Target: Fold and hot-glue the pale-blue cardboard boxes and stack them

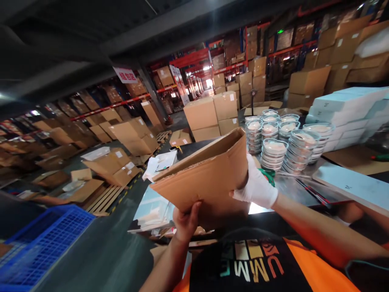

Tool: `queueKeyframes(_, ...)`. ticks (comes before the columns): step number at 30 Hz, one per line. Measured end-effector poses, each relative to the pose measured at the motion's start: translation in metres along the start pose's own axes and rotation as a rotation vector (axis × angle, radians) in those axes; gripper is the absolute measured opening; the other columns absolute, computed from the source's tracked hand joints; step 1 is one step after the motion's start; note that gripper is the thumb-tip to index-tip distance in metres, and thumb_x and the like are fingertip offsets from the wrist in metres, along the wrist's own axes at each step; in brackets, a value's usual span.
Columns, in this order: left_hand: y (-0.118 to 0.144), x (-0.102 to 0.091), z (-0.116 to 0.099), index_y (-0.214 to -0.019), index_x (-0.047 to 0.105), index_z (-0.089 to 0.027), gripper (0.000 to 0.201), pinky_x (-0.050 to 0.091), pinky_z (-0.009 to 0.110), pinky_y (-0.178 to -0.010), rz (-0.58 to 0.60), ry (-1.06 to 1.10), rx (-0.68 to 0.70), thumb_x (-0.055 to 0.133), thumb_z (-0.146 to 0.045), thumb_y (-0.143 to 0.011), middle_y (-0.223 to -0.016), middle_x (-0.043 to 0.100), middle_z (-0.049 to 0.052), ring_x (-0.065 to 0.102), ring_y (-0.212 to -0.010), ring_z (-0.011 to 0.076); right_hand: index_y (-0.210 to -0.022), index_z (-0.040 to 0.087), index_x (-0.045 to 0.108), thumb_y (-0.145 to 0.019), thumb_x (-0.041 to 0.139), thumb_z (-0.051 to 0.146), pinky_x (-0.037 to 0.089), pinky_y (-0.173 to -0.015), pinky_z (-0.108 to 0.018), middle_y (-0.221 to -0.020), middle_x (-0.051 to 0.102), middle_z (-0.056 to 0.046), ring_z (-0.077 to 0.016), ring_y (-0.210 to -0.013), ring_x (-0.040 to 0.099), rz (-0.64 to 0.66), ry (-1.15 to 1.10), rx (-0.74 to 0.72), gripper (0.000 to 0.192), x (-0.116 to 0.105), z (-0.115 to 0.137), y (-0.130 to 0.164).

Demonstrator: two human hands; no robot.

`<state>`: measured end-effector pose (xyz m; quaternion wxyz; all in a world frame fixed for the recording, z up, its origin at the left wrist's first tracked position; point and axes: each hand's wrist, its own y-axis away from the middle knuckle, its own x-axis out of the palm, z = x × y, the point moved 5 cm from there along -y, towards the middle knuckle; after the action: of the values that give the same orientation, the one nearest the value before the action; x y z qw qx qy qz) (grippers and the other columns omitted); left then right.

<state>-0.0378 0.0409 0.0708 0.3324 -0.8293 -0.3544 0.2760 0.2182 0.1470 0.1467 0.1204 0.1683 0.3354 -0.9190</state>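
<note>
A brown cardboard box (209, 182), partly flattened, is held up in front of my body, with a narrow gap along its upper edge. My left hand (186, 221) is bare and grips its lower edge, thumb on the near face. On my right hand (258, 186) is a white glove; it clasps the right end, thumb on the near side and most fingers behind, out of sight. Something green (268, 176) shows beside the glove; I cannot make out what it is. Just beyond stand stacks of round clear-lidded containers (273, 152) on the metal table (290, 188).
Pale blue boxes (349, 115) are piled at the right, with a flat light-blue box (352, 184) nearer. A red-and-black tool (314, 192) lies on the table. White packets (161, 162) sit left of the held box. A blue crate (51, 243) and a wooden pallet (106, 198) are on the floor.
</note>
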Motion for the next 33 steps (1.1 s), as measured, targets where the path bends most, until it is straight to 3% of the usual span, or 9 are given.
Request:
queueKeyframes(3, -0.003, 0.003, 0.001, -0.063, 0.078, -0.019, 0.05, 0.059, 0.029, -0.05, -0.014, 0.003, -0.005, 0.076, -0.061, -0.089, -0.06, 0.077, 0.009, 0.076, -0.052, 0.0247, -0.16, 0.026, 0.036, -0.057, 0.09, 0.039, 0.051, -0.12, -0.061, -0.147, 0.061, -0.02, -0.0432, -0.136, 0.062, -0.083, 0.014, -0.001, 0.117, 0.0, -0.002, 0.0)
queueKeyframes(6, -0.005, 0.004, 0.005, -0.062, 0.078, -0.018, 0.046, 0.057, 0.029, -0.048, -0.045, 0.015, -0.028, 0.078, -0.057, -0.087, -0.059, 0.077, 0.009, 0.074, -0.051, 0.0248, -0.152, 0.024, 0.043, -0.066, 0.085, 0.042, 0.061, -0.104, -0.055, -0.134, 0.07, -0.017, -0.0387, -0.119, 0.072, -0.145, 0.013, 0.093, 0.097, -0.003, -0.006, 0.003)
queueKeyframes(9, -0.006, 0.007, 0.016, -0.059, 0.076, -0.017, 0.047, 0.054, 0.028, -0.046, -0.051, 0.035, -0.093, 0.08, -0.056, -0.085, -0.057, 0.075, 0.009, 0.07, -0.048, 0.0228, -0.146, 0.023, 0.047, -0.07, 0.084, 0.044, 0.063, -0.098, -0.051, -0.126, 0.075, -0.014, -0.0347, -0.111, 0.075, -0.14, -0.007, 0.161, 0.087, -0.005, -0.011, 0.007)
queueKeyframes(15, -0.011, 0.011, 0.03, -0.066, 0.08, -0.016, 0.051, 0.059, 0.03, -0.05, -0.017, 0.113, -0.181, 0.081, -0.064, -0.083, -0.064, 0.078, 0.01, 0.074, -0.055, 0.0247, -0.132, 0.025, 0.058, -0.076, 0.084, 0.046, 0.063, -0.099, -0.049, -0.121, 0.079, -0.01, -0.0328, -0.113, 0.076, -0.06, -0.115, 0.135, 0.064, -0.014, -0.016, 0.002)
queueKeyframes(18, -0.012, 0.013, 0.025, -0.07, 0.082, -0.017, 0.05, 0.064, 0.032, -0.056, 0.06, 0.127, -0.104, 0.079, -0.065, -0.085, -0.066, 0.079, 0.01, 0.077, -0.06, 0.0263, -0.135, 0.025, 0.059, -0.078, 0.084, 0.064, 0.063, -0.099, -0.05, -0.125, 0.078, -0.013, -0.0352, -0.118, 0.074, -0.013, -0.206, 0.066, 0.073, -0.024, -0.005, -0.014)
queueKeyframes(21, -0.006, 0.013, 0.02, -0.069, 0.082, -0.018, 0.049, 0.063, 0.031, -0.055, 0.091, 0.087, 0.005, 0.077, -0.063, -0.09, -0.064, 0.078, 0.01, 0.077, -0.057, 0.0253, -0.13, 0.025, 0.065, -0.092, 0.063, 0.079, 0.059, -0.104, -0.051, -0.123, 0.077, -0.013, -0.0364, -0.118, 0.072, -0.153, -0.113, -0.023, 0.066, -0.039, 0.01, -0.027)
queueKeyframes(26, 0.007, 0.009, 0.013, -0.071, 0.082, -0.019, 0.04, 0.063, 0.031, -0.058, 0.025, -0.037, 0.207, 0.076, -0.05, -0.096, -0.064, 0.078, 0.008, 0.077, -0.057, 0.0242, -0.102, 0.026, 0.07, -0.11, 0.033, 0.062, 0.056, -0.098, -0.048, -0.1, 0.075, -0.014, -0.0339, -0.102, 0.072, -0.438, 0.239, -0.125, 0.052, -0.049, 0.025, -0.028)
queueKeyframes(30, 0.014, 0.005, 0.01, -0.071, 0.081, -0.019, 0.039, 0.063, 0.031, -0.057, -0.017, -0.101, 0.271, 0.076, -0.048, -0.097, -0.064, 0.078, 0.008, 0.077, -0.056, 0.0246, -0.09, 0.023, 0.069, -0.11, 0.031, 0.056, 0.055, -0.086, -0.045, -0.085, 0.07, -0.015, -0.0323, -0.089, 0.071, -0.491, 0.364, -0.152, 0.054, -0.051, 0.029, -0.027)
queueKeyframes(33, 0.016, 0.001, 0.01, -0.071, 0.081, -0.019, 0.041, 0.062, 0.031, -0.056, -0.017, -0.124, 0.251, 0.074, -0.049, -0.098, -0.066, 0.079, 0.009, 0.077, -0.057, 0.0251, -0.083, 0.022, 0.069, -0.107, 0.039, 0.06, 0.054, -0.08, -0.043, -0.077, 0.066, -0.013, -0.0295, -0.079, 0.067, -0.485, 0.276, -0.166, 0.054, -0.052, 0.028, -0.025)
